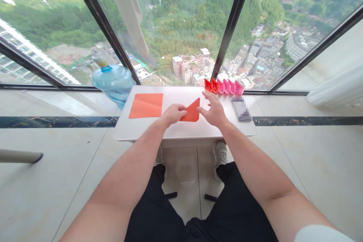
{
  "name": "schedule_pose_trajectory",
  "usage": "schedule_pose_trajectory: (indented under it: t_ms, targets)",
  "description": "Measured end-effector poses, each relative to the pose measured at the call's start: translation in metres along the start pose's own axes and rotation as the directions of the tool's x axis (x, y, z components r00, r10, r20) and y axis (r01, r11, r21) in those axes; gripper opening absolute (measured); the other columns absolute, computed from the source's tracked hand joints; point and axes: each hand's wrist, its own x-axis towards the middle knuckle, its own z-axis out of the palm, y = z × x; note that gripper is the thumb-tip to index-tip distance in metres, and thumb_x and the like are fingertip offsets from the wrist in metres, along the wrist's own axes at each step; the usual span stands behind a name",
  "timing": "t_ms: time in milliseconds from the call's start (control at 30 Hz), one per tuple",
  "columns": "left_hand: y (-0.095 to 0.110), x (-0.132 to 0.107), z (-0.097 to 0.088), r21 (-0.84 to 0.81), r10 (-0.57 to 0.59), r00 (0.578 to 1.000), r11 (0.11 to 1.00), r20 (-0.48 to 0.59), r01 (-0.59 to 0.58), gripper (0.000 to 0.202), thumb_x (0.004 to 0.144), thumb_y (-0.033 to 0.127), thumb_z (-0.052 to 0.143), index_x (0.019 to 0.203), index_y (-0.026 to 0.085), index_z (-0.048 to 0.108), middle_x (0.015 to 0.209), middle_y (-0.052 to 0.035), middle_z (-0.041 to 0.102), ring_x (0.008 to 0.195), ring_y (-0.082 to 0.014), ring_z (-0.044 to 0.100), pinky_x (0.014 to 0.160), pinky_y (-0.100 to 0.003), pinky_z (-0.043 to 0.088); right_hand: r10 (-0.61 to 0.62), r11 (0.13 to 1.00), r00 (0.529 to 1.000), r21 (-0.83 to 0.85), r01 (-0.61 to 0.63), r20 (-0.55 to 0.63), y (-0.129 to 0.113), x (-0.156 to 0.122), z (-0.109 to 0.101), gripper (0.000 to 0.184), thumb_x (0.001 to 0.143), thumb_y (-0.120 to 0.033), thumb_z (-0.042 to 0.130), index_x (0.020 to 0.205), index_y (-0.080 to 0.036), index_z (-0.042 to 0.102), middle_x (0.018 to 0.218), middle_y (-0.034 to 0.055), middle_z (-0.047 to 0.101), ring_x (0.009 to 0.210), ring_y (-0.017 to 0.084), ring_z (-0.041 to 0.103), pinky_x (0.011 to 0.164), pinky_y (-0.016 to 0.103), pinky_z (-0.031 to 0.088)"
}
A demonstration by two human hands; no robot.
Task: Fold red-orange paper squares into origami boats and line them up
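A partly folded piece of orange-red paper (192,113) is over the middle of a small white table (147,130), one corner pointing up. My left hand (173,115) pinches its left edge between thumb and fingers. On the other side, my right hand (213,109) has its fingers spread, with the thumb at or very near the paper's right edge; whether it touches I cannot tell. A flat orange sheet (146,105) with a faint crease lies to the left. Behind my right hand stand red folded paper boats (211,86) and a row of several pink ones (231,87).
A phone-like object (241,109), blurred out, lies at the table's right end. Left of the table stands a big blue water bottle (113,81) against the window. My shoes (220,155) are at the table's front. A rounded leg (19,156) lies far left.
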Motion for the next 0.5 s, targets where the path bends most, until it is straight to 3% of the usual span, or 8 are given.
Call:
schedule_pose_trajectory:
  t_ms: [67, 167, 267, 400, 500]
  targets:
    - [-0.005, 0.002, -0.003, 0.169, 0.016, 0.988, 0.985, 0.151, -0.041, 0.01, 0.063, 0.024, 0.067, 0.068, 0.019, 0.074, 0.061, 0.0002, 0.065, 0.055, -0.0156, 0.056, 0.053, -0.027, 0.042, -0.058, 0.996, 0.98, -0.06, 0.07, 0.191, 0.003, 0.006, -0.002, 0.047, 0.078, -0.026, 0.07, 0.124, -0.024, 0.067, 0.132, 0.0083, 0.066, 0.116, 0.024, 0.063, 0.09, 0.035, 0.053]
    - [-0.008, 0.004, 0.003, 0.238, 0.05, 0.977, 0.966, 0.207, -0.1, 0.019, 0.067, 0.026, 0.064, 0.079, 0.02, 0.078, 0.067, -0.0001, 0.069, 0.06, -0.0168, 0.059, 0.055, -0.028, 0.042, 0.063, 0.992, 0.92, -0.124, -0.016, 0.387, 0.009, 0.009, 0.005, 0.023, 0.08, -0.021, 0.066, 0.101, -0.022, 0.076, 0.098, 0.0034, 0.076, 0.087, 0.018, 0.068, 0.077, 0.028, 0.051]
    - [-0.008, 0.005, 0.01, 0.347, 0.055, 0.982, 0.931, 0.181, -0.117, 0.02, 0.071, 0.026, 0.062, 0.081, 0.02, 0.078, 0.073, -0.0014, 0.072, 0.067, -0.0191, 0.062, 0.059, -0.028, 0.044, 0.138, 0.983, 0.892, -0.17, -0.07, 0.43, 0.017, 0.009, 0.015, 0.016, 0.079, -0.018, 0.064, 0.087, -0.021, 0.077, 0.085, 0.0012, 0.076, 0.079, 0.016, 0.067, 0.07, 0.025, 0.048]
    - [-0.011, 0.007, 0.009, 0.541, 0.138, 0.985, 0.823, 0.107, -0.174, 0.021, 0.071, 0.022, 0.063, 0.086, 0.022, 0.078, 0.088, -0.0039, 0.075, 0.08, -0.0231, 0.066, 0.07, -0.031, 0.048, 0.236, 0.963, 0.881, -0.219, -0.156, 0.409, 0.025, 0.007, 0.02, 0.018, 0.077, -0.015, 0.063, 0.088, -0.02, 0.077, 0.091, 0.0022, 0.077, 0.083, 0.017, 0.068, 0.073, 0.024, 0.048]
    - [-0.019, 0.007, 0.007, 0.635, 0.217, 0.971, 0.737, 0.099, -0.23, 0.02, 0.069, 0.018, 0.064, 0.085, 0.022, 0.077, 0.085, -0.0052, 0.071, 0.081, -0.024, 0.065, 0.074, -0.033, 0.048, 0.259, 0.945, 0.897, -0.286, -0.158, 0.358, 0.025, 0.003, 0.021, 0.02, 0.08, -0.015, 0.062, 0.091, -0.021, 0.077, 0.095, 0.0023, 0.077, 0.086, 0.017, 0.068, 0.076, 0.025, 0.047]
